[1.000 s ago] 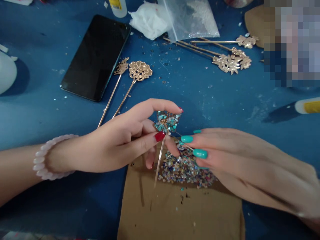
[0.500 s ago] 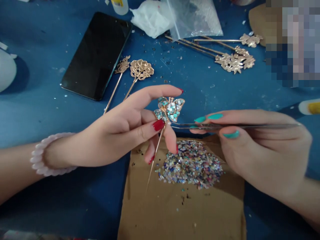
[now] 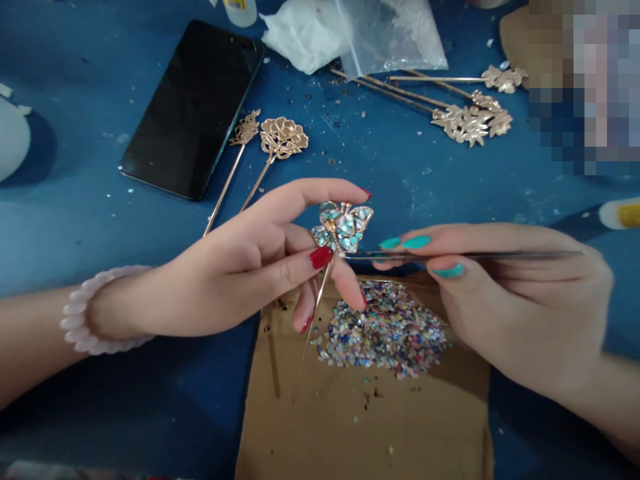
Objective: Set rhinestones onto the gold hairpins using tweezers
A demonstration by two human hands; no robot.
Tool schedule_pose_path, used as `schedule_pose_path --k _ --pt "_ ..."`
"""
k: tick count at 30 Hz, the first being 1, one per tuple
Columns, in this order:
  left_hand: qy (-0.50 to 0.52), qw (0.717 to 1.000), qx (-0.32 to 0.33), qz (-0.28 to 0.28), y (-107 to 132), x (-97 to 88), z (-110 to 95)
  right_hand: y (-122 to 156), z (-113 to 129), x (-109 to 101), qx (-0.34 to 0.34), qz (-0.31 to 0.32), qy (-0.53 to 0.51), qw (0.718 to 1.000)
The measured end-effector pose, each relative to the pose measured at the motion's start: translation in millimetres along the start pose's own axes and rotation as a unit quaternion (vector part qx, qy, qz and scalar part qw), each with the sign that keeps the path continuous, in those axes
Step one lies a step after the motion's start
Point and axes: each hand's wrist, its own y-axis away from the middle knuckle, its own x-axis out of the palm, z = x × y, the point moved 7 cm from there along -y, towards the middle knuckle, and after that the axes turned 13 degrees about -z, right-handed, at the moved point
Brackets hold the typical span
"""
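Observation:
My left hand (image 3: 255, 267) pinches a butterfly hairpin (image 3: 349, 225) at the base of its ornament, thumb in front and fingers around it. The gold-rimmed wings carry turquoise and white shell-like chips, and the thin gold stem slants down to the left. Tweezers (image 3: 450, 255) lie level in my right hand (image 3: 525, 300), gripped between thumb and fingers. Their tips meet the lower edge of the ornament beside my left thumb; whether a chip is between them I cannot tell. Below, a heap of multicoloured chips (image 3: 387, 333) rests on a cardboard sheet (image 3: 365, 427).
A black phone (image 3: 193, 113) lies at upper left, with two gold hairpins (image 3: 284, 138) beside it. More gold hairpins (image 3: 463, 125) are at upper right, near a clear plastic bag (image 3: 393, 37) and crumpled white tissue (image 3: 303, 33). A yellow-labelled bottle (image 3: 623, 213) lies at right.
The tweezers have moved slightly left, their tips now closer together against the ornament. My left hand and the hairpin have shifted slightly down and right.

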Motion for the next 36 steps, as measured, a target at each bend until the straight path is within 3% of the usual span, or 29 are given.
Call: schedule_pose_path --k 20,31,36 --pt "-0.011 1.000 0.004 0.005 0.0 -0.1 -0.6 1.0 1.7 1.6 -0.021 0.014 0.043 0.999" --pt "-0.024 0.999 0.030 0.008 -0.2 0.8 -2.7 -0.8 0.9 0.0 -0.023 0.006 0.007 1.000" --pt "-0.022 0.999 0.026 0.021 1.7 2.5 -4.3 0.9 -1.9 1.9 0.010 0.008 -0.024 1.000"
